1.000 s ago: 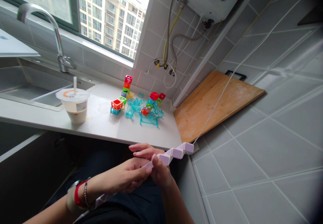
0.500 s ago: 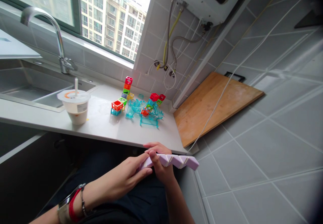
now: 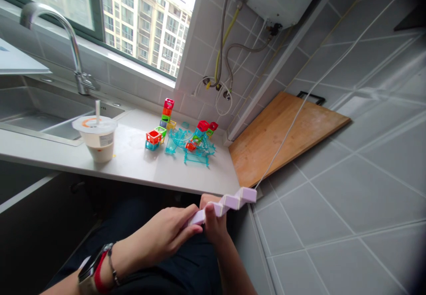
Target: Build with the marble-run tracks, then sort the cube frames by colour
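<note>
A lilac snake puzzle (image 3: pixel 232 202) with white seams runs in a stepped zigzag between my two hands, its far end raised to the right. My left hand (image 3: pixel 175 225) is closed on the near end, thumb below and fingers above. Wrapped round the middle section is my right hand (image 3: pixel 215 227), with its thumb pressed against the near face. Its other fingers are partly hidden behind the puzzle. Both hands are above my lap, just in front of the counter edge.
On the white counter (image 3: pixel 133 169) stand a lidded drink cup (image 3: pixel 100 146), stacked coloured cube frames (image 3: pixel 153 136) and turquoise plastic pieces (image 3: pixel 196 157). A sink (image 3: pixel 36 104) with a faucet (image 3: pixel 71 42) is at left. A wooden board (image 3: pixel 286 131) leans right, crossed by a white cable (image 3: pixel 299 108).
The far end of the snake puzzle has swung upward, and its steps look steeper. My right hand's fingers have curled in closer round it. My left hand keeps its hold.
</note>
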Tool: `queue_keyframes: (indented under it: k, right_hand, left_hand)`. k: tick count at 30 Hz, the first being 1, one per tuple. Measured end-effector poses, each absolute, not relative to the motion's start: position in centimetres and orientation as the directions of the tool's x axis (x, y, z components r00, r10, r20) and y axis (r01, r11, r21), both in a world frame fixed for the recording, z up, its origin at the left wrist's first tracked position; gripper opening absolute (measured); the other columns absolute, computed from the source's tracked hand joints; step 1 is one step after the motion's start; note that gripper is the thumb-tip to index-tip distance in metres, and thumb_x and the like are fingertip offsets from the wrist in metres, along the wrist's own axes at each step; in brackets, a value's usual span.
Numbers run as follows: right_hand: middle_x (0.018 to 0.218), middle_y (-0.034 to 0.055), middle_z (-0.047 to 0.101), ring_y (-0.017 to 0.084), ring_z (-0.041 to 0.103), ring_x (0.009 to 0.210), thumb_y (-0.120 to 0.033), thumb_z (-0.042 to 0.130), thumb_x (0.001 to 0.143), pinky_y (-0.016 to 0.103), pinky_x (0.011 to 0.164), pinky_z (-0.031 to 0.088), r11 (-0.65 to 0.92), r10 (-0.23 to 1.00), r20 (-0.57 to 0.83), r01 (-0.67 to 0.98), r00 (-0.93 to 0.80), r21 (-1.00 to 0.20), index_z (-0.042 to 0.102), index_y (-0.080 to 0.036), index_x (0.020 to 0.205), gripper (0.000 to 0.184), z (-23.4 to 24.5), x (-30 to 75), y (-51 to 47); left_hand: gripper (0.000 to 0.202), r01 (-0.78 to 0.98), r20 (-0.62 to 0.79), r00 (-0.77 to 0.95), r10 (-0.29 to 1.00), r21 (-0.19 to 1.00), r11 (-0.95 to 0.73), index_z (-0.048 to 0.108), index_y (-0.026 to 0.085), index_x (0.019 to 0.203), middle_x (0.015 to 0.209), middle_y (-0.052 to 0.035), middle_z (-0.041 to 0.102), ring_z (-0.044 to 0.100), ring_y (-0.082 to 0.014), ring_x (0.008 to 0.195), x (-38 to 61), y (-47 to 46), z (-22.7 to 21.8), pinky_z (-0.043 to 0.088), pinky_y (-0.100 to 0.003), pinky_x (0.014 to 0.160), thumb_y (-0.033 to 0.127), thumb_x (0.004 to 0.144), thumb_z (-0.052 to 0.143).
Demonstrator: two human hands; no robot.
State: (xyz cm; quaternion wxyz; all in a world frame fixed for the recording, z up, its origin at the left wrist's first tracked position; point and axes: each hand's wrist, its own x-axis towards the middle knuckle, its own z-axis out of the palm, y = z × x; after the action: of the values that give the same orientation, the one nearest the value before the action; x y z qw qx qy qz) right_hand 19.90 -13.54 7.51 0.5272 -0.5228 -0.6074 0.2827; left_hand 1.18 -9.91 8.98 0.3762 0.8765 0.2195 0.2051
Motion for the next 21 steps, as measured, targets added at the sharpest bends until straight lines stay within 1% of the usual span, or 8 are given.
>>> queue_keyframes:
  k: [3, 5, 6, 8, 11, 15, 18, 21]
  right_hand:
    - [0.062, -0.0011, 0.043, 0.015, 0.038, 0.058, -0.075, 0.047, 0.097, 0.031, 0.056, 0.034, 0.026, 0.982, 0.035, 0.052, 0.185, -0.998, 0.048, -0.023, 0.066, 0.061, 7.6, 18.7, -13.5]
    - [0.063, -0.0025, 0.044, 0.013, 0.038, 0.057, -0.072, 0.061, 0.091, 0.028, 0.055, 0.033, -0.127, 0.972, -0.149, -0.127, 0.181, -0.984, 0.052, -0.021, 0.070, 0.056, 7.8, 18.3, -13.5]
    - [0.062, -0.0031, 0.044, 0.013, 0.038, 0.056, -0.071, 0.064, 0.089, 0.028, 0.054, 0.031, -0.155, 0.968, -0.183, -0.166, 0.170, -0.974, 0.052, -0.021, 0.070, 0.055, 7.9, 18.2, -13.5]
    - [0.059, -0.0042, 0.042, 0.012, 0.035, 0.054, -0.068, 0.066, 0.090, 0.027, 0.053, 0.028, -0.137, 0.974, -0.163, -0.166, 0.159, -0.977, 0.051, -0.021, 0.067, 0.054, 8.1, 18.3, -13.5]
    - [0.054, -0.0047, 0.039, 0.011, 0.033, 0.052, -0.064, 0.063, 0.095, 0.028, 0.052, 0.026, 0.004, 0.975, -0.011, -0.063, 0.220, -0.998, 0.049, -0.021, 0.062, 0.056, 8.2, 18.6, -13.4]
    - [0.056, -0.0030, 0.042, 0.012, 0.036, 0.052, -0.063, 0.060, 0.096, 0.028, 0.054, 0.032, 0.196, 0.945, 0.177, -0.044, 0.275, -0.979, 0.051, -0.021, 0.059, 0.057, 8.6, 19.0, -12.7]
    - [0.077, 0.0047, 0.061, 0.018, 0.056, 0.069, -0.067, 0.068, 0.087, 0.032, 0.065, 0.048, 0.303, 0.951, 0.279, -0.215, 0.134, -0.928, 0.063, -0.021, 0.069, 0.049, 9.0, 18.9, -12.4]
    - [0.109, 0.0121, 0.072, 0.030, 0.069, 0.100, -0.073, 0.072, 0.078, 0.046, 0.087, 0.057, 0.230, 0.941, 0.303, -0.373, -0.149, -0.899, 0.074, -0.024, 0.076, 0.049, 9.2, 18.7, -12.5]
  left_hand:
    - [0.029, 0.274, 0.290, 0.799, 0.527, 0.605, -0.748, 0.057, 0.021, 0.111, 0.094, -0.0060, 0.073, 0.069, -0.0222, 0.077, 1.1, -9.4, 8.1, 0.043, -0.030, 0.067, 0.046, 0.110, 0.044]
    - [0.029, 0.315, 0.302, 0.791, 0.532, 0.543, -0.778, 0.057, 0.021, 0.113, 0.095, -0.0065, 0.074, 0.072, -0.0244, 0.078, 1.1, -9.3, 7.8, 0.043, -0.031, 0.067, 0.047, 0.110, 0.045]
    - [0.031, 0.328, 0.298, 0.790, 0.537, 0.534, -0.779, 0.057, 0.021, 0.112, 0.094, -0.0067, 0.074, 0.072, -0.0249, 0.079, 1.1, -9.2, 7.7, 0.043, -0.031, 0.067, 0.048, 0.110, 0.044]
    - [0.033, 0.331, 0.271, 0.790, 0.550, 0.566, -0.755, 0.057, 0.020, 0.108, 0.095, -0.0067, 0.073, 0.071, -0.0243, 0.079, 1.1, -9.1, 7.7, 0.043, -0.031, 0.067, 0.050, 0.110, 0.043]
    - [0.037, 0.302, 0.188, 0.800, 0.570, 0.694, -0.654, 0.057, 0.020, 0.102, 0.088, -0.0033, 0.069, 0.061, -0.0189, 0.070, 1.2, -8.9, 8.3, 0.040, -0.029, 0.065, 0.055, 0.108, 0.044]
    - [0.045, 0.215, 0.110, 0.814, 0.571, 0.856, -0.471, 0.056, 0.019, 0.089, 0.074, 0.0019, 0.054, 0.044, -0.0138, 0.065, 1.3, -8.8, 9.1, 0.034, -0.027, 0.061, 0.060, 0.104, 0.048]
    - [0.050, 0.044, 0.032, 0.874, 0.485, 0.989, -0.144, 0.051, 0.020, 0.088, 0.067, 0.0053, 0.042, 0.034, -0.0108, 0.058, 1.5, -9.3, 8.8, 0.027, -0.026, 0.053, 0.066, 0.103, 0.045]
    - [0.053, -0.020, -0.062, 0.933, 0.355, 0.975, 0.222, 0.045, 0.022, 0.084, 0.061, 0.0072, 0.037, 0.028, -0.0086, 0.048, 1.7, -10.0, 7.8, 0.021, -0.025, 0.044, 0.072, 0.100, 0.046]
